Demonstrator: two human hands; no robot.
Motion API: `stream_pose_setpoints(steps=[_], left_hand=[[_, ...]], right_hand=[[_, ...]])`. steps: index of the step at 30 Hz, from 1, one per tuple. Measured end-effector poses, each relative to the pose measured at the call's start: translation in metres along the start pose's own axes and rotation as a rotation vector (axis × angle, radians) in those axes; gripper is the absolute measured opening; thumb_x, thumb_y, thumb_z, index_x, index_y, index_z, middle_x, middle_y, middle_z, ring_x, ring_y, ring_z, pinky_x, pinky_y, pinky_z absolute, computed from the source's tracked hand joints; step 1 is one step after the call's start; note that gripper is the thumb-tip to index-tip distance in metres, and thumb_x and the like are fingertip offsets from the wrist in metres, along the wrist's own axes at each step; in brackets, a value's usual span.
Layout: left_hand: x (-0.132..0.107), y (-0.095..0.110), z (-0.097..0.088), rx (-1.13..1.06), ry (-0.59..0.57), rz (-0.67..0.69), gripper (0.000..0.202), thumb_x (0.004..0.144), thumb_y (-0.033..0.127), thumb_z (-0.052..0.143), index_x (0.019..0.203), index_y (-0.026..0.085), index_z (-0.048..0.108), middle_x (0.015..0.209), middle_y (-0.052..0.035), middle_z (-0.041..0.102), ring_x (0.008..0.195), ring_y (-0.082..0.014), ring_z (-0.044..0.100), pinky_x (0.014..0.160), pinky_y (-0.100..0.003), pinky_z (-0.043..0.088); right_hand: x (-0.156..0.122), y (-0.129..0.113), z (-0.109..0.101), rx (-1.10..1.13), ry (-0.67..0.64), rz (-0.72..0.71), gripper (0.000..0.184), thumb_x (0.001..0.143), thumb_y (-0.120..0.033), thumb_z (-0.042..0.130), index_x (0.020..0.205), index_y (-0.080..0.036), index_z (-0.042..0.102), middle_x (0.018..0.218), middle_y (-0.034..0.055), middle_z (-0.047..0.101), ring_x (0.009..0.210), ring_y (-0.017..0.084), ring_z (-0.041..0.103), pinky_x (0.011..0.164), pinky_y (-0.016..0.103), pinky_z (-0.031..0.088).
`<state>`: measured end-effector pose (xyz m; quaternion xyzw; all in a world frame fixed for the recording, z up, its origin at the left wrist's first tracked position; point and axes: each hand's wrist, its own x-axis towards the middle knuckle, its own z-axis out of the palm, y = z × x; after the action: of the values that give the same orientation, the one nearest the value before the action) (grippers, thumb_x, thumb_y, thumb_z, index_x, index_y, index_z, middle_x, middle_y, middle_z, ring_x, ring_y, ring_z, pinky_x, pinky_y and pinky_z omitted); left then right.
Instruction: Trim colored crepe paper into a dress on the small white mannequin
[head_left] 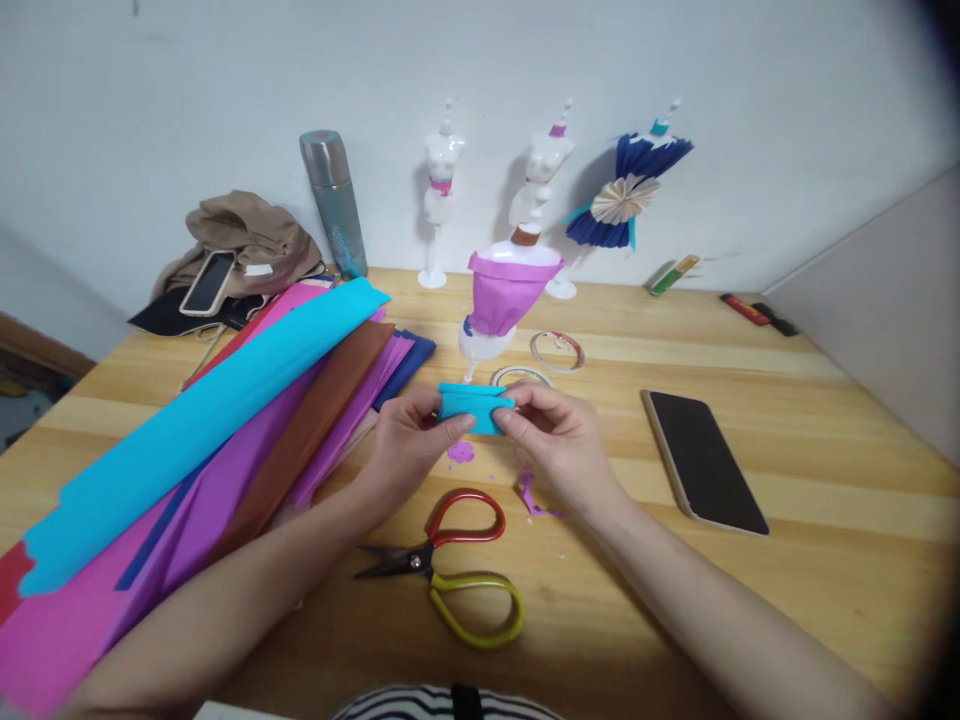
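Note:
Between both hands is a small folded piece of blue crepe paper (474, 404). My left hand (411, 432) pinches its left end between thumb and fingers, and my right hand (559, 430) pinches the right end. Just beyond the paper stands a small white mannequin (491, 342) wrapped in purple paper (510, 292), with a brown band (526, 236) at its neck. Scissors (420, 562) with one red and one yellow handle lie partly spread on the table below my hands. Purple paper scraps (461, 452) are scattered under and beside the paper.
Coloured crepe paper sheets (202, 390) are heaped at left, near a brown cloth (247, 235) and a flask (334, 205). More mannequins stand along the wall, one in a dark blue paper dress (611, 225). Rolls of tape (557, 350) lie mid-table; a phone (703, 460) lies right.

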<state>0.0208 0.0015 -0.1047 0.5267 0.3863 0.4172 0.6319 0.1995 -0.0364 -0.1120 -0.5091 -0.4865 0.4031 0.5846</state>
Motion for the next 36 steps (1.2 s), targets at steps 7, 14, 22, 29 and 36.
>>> stream_pose_setpoints(steps=[7,14,22,29,36], left_hand=[[0.0017,-0.0025,-0.0012,0.026,0.011,0.012,0.021,0.070,0.036,0.093,0.078,0.019,0.083,0.078,-0.0029,0.079,0.078,-0.0194,0.070,0.081,-0.034,0.058],[0.0010,-0.0020,-0.0007,0.037,0.001,0.005,0.022,0.069,0.035,0.094,0.079,0.019,0.084,0.081,-0.0030,0.080,0.080,-0.0198,0.071,0.083,-0.034,0.058],[0.0013,-0.0039,-0.0014,0.057,-0.028,0.033,0.017,0.075,0.033,0.088,0.086,0.020,0.087,0.089,-0.0053,0.084,0.089,-0.0243,0.076,0.089,-0.038,0.060],[0.0002,-0.0031,-0.0002,0.117,-0.081,0.095,0.012,0.078,0.032,0.082,0.083,0.021,0.086,0.081,-0.0037,0.081,0.081,-0.0217,0.073,0.082,-0.035,0.060],[-0.0018,-0.0004,-0.0023,0.297,-0.095,0.181,0.019,0.078,0.029,0.080,0.064,0.020,0.071,0.068,-0.0009,0.070,0.072,-0.0185,0.065,0.072,-0.030,0.054]], right_hand=[[-0.0011,-0.0045,-0.0004,0.030,-0.050,0.021,0.025,0.075,-0.045,0.092,0.079,-0.028,0.075,0.076,0.0008,0.069,0.071,0.021,0.062,0.070,0.037,0.055],[-0.0013,-0.0013,0.0024,0.034,-0.021,0.035,0.022,0.074,-0.041,0.091,0.073,-0.027,0.073,0.073,0.0000,0.067,0.068,0.020,0.061,0.066,0.037,0.053],[-0.0002,-0.0032,-0.0014,0.020,-0.052,0.015,0.022,0.074,-0.036,0.092,0.086,-0.027,0.076,0.083,0.0023,0.074,0.076,0.023,0.067,0.072,0.039,0.058],[0.0040,-0.0037,-0.0033,0.060,-0.130,0.043,0.051,0.069,-0.033,0.096,0.117,-0.032,0.078,0.093,0.0016,0.074,0.085,0.024,0.071,0.077,0.040,0.061],[0.0071,-0.0060,-0.0075,0.126,-0.273,0.147,0.026,0.072,-0.040,0.096,0.077,-0.026,0.075,0.073,-0.0008,0.070,0.066,0.018,0.063,0.066,0.033,0.056]])
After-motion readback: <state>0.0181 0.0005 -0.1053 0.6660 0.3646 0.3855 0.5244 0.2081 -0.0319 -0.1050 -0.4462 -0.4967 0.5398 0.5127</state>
